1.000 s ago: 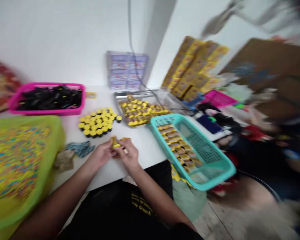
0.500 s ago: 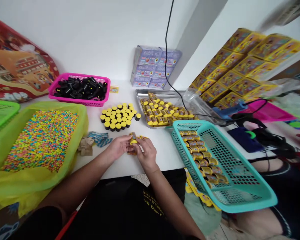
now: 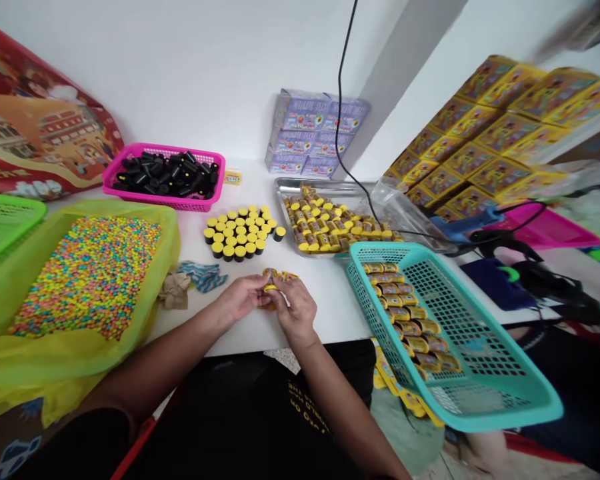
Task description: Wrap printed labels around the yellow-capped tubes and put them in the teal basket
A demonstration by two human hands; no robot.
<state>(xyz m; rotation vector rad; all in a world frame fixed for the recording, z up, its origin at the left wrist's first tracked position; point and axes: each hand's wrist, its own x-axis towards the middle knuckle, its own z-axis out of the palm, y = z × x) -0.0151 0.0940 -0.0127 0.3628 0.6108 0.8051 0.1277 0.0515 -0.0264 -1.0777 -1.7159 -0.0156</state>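
Observation:
Between my two hands, a small canister (image 3: 269,279) with a yellow cap and a printed wrap is held above the white table (image 3: 325,300). My left hand (image 3: 244,295) closes on its left side, thumb along the top. From the right, the fingers of my right hand (image 3: 297,308) pinch the same canister and hide part of it. Printed yellow pieces (image 3: 289,275), mostly covered, lie behind and under my hands. Farther back stand several black canisters with yellow caps (image 3: 241,238), without wraps.
A teal basket (image 3: 485,293) with rows of wrapped canisters is at right. Behind it, a metal tray (image 3: 285,193) holds more. At left are a yellow-lined tub (image 3: 167,233) of coloured candies and a pink basket (image 3: 215,200) of black canisters. A black cable (image 3: 341,100) hangs down.
The view has shifted slightly, so things sit a little farther right. The canister appears more covered by my fingers. At the right edge, another person's leg has moved back.

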